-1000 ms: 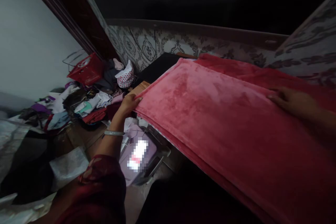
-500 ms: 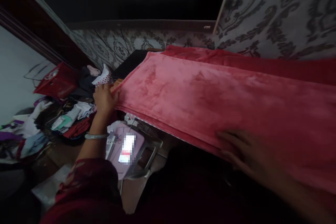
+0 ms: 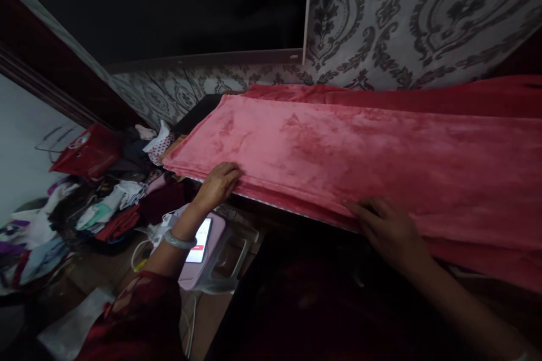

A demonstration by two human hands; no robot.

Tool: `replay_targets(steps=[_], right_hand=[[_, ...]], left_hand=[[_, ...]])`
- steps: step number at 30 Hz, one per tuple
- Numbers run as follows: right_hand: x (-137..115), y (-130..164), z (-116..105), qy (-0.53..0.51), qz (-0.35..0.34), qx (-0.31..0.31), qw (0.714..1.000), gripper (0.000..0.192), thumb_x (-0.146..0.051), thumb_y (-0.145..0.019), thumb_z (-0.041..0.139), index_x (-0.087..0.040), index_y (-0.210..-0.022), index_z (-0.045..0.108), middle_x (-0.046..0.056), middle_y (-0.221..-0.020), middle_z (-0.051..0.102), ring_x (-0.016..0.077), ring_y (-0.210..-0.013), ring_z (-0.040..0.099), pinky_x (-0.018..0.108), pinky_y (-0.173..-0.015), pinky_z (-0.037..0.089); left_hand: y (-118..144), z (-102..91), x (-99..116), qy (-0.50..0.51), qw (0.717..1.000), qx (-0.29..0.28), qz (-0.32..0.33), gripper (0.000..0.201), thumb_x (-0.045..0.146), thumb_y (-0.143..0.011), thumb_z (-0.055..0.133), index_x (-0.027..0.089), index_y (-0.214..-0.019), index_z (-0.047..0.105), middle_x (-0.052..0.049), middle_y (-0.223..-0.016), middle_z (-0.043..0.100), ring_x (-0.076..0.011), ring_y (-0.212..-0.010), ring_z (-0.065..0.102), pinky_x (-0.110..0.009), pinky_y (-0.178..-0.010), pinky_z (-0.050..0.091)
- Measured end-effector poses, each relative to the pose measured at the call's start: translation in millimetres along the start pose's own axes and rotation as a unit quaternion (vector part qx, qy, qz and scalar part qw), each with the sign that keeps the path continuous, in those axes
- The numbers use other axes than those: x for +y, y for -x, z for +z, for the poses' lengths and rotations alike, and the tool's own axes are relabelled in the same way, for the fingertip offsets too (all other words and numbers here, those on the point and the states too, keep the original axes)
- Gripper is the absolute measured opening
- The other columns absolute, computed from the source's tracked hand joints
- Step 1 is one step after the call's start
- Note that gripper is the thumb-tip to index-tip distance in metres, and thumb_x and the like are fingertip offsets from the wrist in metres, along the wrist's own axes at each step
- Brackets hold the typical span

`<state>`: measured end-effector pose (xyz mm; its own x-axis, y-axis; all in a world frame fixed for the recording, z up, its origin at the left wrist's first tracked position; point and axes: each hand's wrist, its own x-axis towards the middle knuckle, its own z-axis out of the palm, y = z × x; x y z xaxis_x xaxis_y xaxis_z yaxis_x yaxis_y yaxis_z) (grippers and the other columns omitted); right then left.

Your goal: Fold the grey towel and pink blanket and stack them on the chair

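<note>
A pink-red plush blanket [image 3: 313,141] lies folded in a long strip across a dark surface, its layered near edge facing me. On that edge, toward the left end, my left hand [image 3: 218,185] is closed, fingers curled over the top layer. Farther right, my right hand [image 3: 385,228] pinches the same near edge between thumb and fingers. Behind the strip, a darker red part of the blanket [image 3: 423,102] runs along the wall. The undersides of both grips are hidden.
A lit phone [image 3: 200,241] rests on a pale stool [image 3: 218,256] below my left forearm. Heaped clothes [image 3: 114,208] and a red bag [image 3: 87,152] fill the left side. A large dark television [image 3: 190,11] hangs on the patterned wall above the blanket.
My left hand has moved right from the blanket's left corner along its near edge. My right hand, flatter before, now grips the edge. The view has shifted right.
</note>
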<state>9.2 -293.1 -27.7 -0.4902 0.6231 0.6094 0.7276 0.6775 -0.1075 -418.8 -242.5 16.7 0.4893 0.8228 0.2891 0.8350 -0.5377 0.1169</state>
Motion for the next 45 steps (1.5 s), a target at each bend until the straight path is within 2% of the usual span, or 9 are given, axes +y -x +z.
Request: replay_targets(steps=[7,11,15,21,26,30,35,37,45], right_hand=[[-3.1,9.1,3.7,0.002,-0.015,0.012,1.0,0.028,-0.015,-0.099,0.05,-0.02,-0.119,0.069,0.009,-0.095,0.063,0.0208,-0.082,0.055,0.035,-0.071,0.046],[-3.6,10.4,-6.9,0.01,0.015,0.021,1.0,0.023,-0.017,-0.098,0.054,-0.017,-0.116,0.068,0.01,-0.096,0.064,0.0214,-0.085,0.054,0.036,-0.072,0.045],[7.2,12.0,-16.0,0.018,0.062,0.031,0.997,0.023,-0.015,-0.094,0.057,-0.019,-0.113,0.068,0.009,-0.099,0.065,0.0221,-0.09,0.055,0.037,-0.076,0.044],[31.3,28.9,-38.0,0.014,0.142,0.023,0.99,0.029,-0.016,-0.092,0.053,-0.022,-0.117,0.066,0.008,-0.109,0.067,0.0239,-0.099,0.058,0.041,-0.083,0.048],[61.5,65.6,-79.7,0.043,0.194,0.1,0.975,0.026,-0.024,-0.098,0.053,-0.022,-0.121,0.065,0.01,-0.121,0.066,0.0237,-0.113,0.058,0.042,-0.094,0.049],[112.8,127.5,-122.7,0.056,0.348,0.28,0.893,0.023,-0.027,-0.097,0.051,-0.024,-0.109,0.07,0.009,-0.11,0.07,0.0238,-0.106,0.063,0.044,-0.094,0.051],[169.3,196.2,-159.4,-0.114,0.57,0.521,0.625,0.033,-0.04,-0.07,0.071,-0.022,-0.096,0.061,0.003,-0.086,0.068,0.0191,-0.071,0.064,0.035,-0.067,0.056],[184.8,207.1,-164.9,-0.165,0.59,0.553,0.564,0.047,-0.041,-0.063,0.073,-0.023,-0.102,0.055,-0.001,-0.079,0.065,0.0159,-0.06,0.061,0.029,-0.055,0.053],[227.3,206.9,-196.4,-0.079,0.596,0.579,0.55,0.034,-0.049,-0.072,0.062,-0.023,-0.089,0.047,-0.006,-0.063,0.05,0.0133,-0.05,0.05,0.025,-0.045,0.043]], left_hand=[[0.4,-21.3,3.8,0.016,0.999,-0.033,0.015,0.026,0.019,-0.088,0.05,0.017,-0.098,0.074,-0.011,-0.1,0.07,-0.0229,-0.096,0.064,-0.037,-0.085,0.053],[-30.1,-28.1,13.2,0.018,1.0,-0.009,-0.01,0.032,0.034,-0.093,0.045,0.018,-0.092,0.073,-0.009,-0.095,0.074,-0.022,-0.089,0.068,-0.035,-0.084,0.055],[-102.8,4.1,41.8,0.033,0.998,-0.003,0.053,0.044,0.044,-0.096,0.041,0.019,-0.112,0.072,-0.009,-0.118,0.074,-0.0247,-0.111,0.068,-0.037,-0.098,0.054],[-256.9,64.9,126.9,0.035,0.977,-0.071,0.2,0.06,0.047,-0.093,0.046,0.017,-0.144,0.056,-0.01,-0.149,0.057,-0.0266,-0.136,0.055,-0.039,-0.115,0.043],[-326.6,104.7,192.9,-0.051,0.978,-0.088,0.182,0.062,0.039,-0.097,0.039,0.009,-0.15,0.047,-0.018,-0.159,0.042,-0.0332,-0.148,0.038,-0.051,-0.118,0.036],[-326.4,132.3,207.5,-0.081,0.983,-0.034,0.159,0.059,0.035,-0.098,0.033,0.011,-0.149,0.051,-0.019,-0.158,0.043,-0.0376,-0.146,0.039,-0.06,-0.115,0.035],[-326.1,140.4,199.8,-0.081,0.98,-0.019,0.18,0.064,0.039,-0.097,0.026,0.008,-0.146,0.054,-0.02,-0.155,0.047,-0.038,-0.144,0.041,-0.058,-0.114,0.035],[-327.8,140.5,198.3,-0.078,0.98,-0.013,0.181,0.066,0.04,-0.096,0.024,0.008,-0.145,0.055,-0.021,-0.154,0.048,-0.0378,-0.144,0.041,-0.057,-0.113,0.036],[-332.3,146.1,192.5,-0.053,0.981,0.011,0.189,0.066,0.044,-0.094,0.025,0.012,-0.142,0.058,-0.018,-0.151,0.053,-0.0364,-0.142,0.045,-0.055,-0.112,0.038]])
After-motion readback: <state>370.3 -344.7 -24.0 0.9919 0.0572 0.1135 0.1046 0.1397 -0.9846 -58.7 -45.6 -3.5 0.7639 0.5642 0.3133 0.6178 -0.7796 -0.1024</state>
